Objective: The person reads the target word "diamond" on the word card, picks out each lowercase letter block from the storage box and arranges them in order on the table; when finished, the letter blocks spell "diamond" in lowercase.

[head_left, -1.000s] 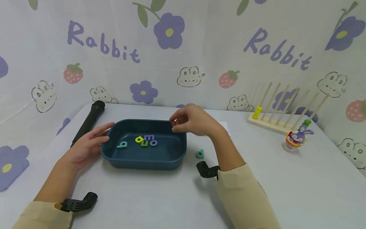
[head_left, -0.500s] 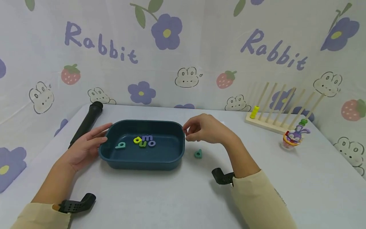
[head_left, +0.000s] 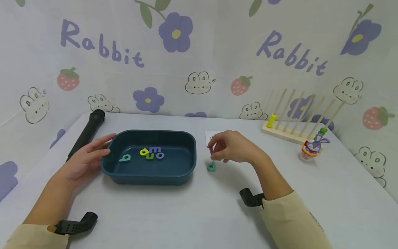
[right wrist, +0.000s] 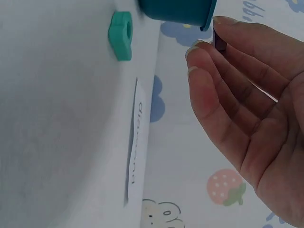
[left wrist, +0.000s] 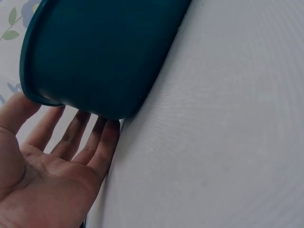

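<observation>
My left hand (head_left: 88, 160) rests against the left end of a dark teal basin (head_left: 149, 180); in the left wrist view its fairly straight fingers touch the end wall and rim. Right of the basin, my right hand (head_left: 233, 147) pinches a small dark reddish piece (right wrist: 219, 43) between thumb and fingertips; the fingers hide most of its shape. Just below those fingertips in the head view, a teal toy letter (head_left: 211, 169) lies on the table. Inside the basin are several toy letters: teal (head_left: 128, 158), yellow (head_left: 141, 152), a green u (head_left: 150, 158), a purple m (head_left: 155, 149) and o (head_left: 157, 156).
Behind my right hand lies a white card (head_left: 209, 134) with a printed word. A black microphone-shaped object (head_left: 85, 133) lies left of the basin. Toward the back right stand a wooden peg rack (head_left: 284, 134) with beads and a purple rabbit figure (head_left: 313, 147).
My right hand has moved from over the basin's right end, rightward and closer, to above the loose teal letter, uncovering part of the card. The left hand stays at the basin.
</observation>
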A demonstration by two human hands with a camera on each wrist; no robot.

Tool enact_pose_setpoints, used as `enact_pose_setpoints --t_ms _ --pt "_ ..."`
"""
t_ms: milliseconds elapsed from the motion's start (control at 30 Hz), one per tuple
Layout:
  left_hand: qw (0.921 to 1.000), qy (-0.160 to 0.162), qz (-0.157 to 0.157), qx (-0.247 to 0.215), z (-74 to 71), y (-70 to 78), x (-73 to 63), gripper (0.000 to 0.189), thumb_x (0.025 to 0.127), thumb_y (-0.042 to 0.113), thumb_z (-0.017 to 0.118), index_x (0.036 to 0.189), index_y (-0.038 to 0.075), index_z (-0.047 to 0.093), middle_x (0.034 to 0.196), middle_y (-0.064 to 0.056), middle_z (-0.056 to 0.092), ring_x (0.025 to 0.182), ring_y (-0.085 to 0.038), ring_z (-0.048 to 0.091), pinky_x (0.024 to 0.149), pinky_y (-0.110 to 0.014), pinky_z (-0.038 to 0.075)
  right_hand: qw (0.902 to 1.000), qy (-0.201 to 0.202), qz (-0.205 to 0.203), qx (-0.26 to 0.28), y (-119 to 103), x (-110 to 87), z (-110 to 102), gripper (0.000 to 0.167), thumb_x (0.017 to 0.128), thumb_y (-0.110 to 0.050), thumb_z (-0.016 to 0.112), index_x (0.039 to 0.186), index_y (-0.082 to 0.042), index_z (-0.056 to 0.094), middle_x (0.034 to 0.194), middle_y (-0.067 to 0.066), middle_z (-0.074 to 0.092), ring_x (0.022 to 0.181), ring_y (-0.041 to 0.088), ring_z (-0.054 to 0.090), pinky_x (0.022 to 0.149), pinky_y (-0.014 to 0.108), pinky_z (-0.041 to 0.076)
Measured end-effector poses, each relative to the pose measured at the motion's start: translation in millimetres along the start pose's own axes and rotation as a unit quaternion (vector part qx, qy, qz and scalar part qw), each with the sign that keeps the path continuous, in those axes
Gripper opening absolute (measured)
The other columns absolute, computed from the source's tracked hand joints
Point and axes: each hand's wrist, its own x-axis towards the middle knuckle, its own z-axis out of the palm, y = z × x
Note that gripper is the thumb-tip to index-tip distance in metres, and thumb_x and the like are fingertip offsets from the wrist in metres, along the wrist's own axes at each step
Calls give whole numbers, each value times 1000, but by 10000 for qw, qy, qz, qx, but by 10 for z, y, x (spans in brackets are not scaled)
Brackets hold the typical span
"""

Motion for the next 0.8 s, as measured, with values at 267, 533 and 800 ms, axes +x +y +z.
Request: enact_pose_setpoints --t_ms 267,533,800 --pt "9999 -19 -22 -143 -21 9 -25 61 108 23 54 164 25 30 173 -16 8 132 -7 46 95 -19 54 9993 -30 267 244 145 -18 -1 28 91 -11 75 117 -5 69 90 6 76 74 21 71 76 34 59" --pt "9999 -3 18 -115 -29 1 -15 58 109 22 53 163 29 33 172 -16 9 133 -9 45 94 -19 53 9986 -158 495 41 238 7 49 24 90 -12 76 112 -6 70 83 3 73 72 21 68 73 32 55" --pt "10000 12 -1 -98 -15 7 -4 58 109 22 52 163 29 33 174 -17 6 136 -11 42 94 -18 53 9986 -362 354 -178 340 28 110 18 86 -10 79 103 -8 73 81 3 68 68 17 61 66 29 50"
